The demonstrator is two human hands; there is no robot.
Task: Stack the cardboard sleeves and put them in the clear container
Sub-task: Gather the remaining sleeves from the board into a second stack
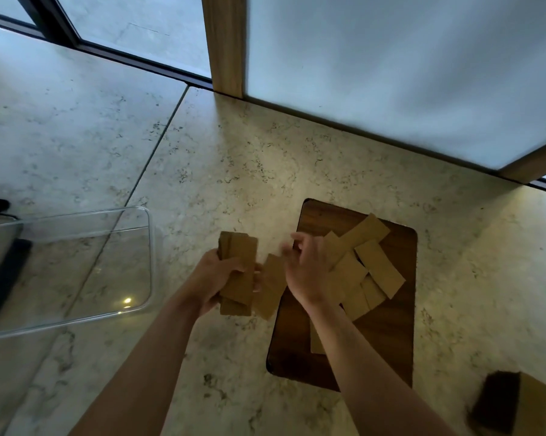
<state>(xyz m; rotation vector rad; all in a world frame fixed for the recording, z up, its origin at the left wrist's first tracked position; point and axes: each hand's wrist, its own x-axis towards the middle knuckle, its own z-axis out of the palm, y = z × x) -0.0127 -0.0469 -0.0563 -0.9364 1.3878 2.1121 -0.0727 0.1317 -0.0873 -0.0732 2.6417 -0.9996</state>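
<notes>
A person is gathering flat brown cardboard sleeves (377, 265) at a pale speckled stone counter (227, 171), working over a dark wooden board (388, 335) near the counter's right side. The left hand (216, 278) is gripping a growing stack of sleeves (237, 272), fingers clamped around its middle, apparently to keep the edges aligned while more are added. The right hand (307, 269) is hovering at the board's left edge, close to a single sleeve (270, 291) tilting between the two hands; motion blur is making it hard to tell whether its fingers are pinching that sleeve or spread apart. The remaining sleeves are lying scattered and overlapping on the board, thin, matte and slightly tapered. A clear rectangular plastic container (150, 256) is waiting empty toward the counter's left edge, well apart from the board, ready for the finished stack. A dark block with a cardboard face (514, 404) is sitting at the near right corner.
</notes>
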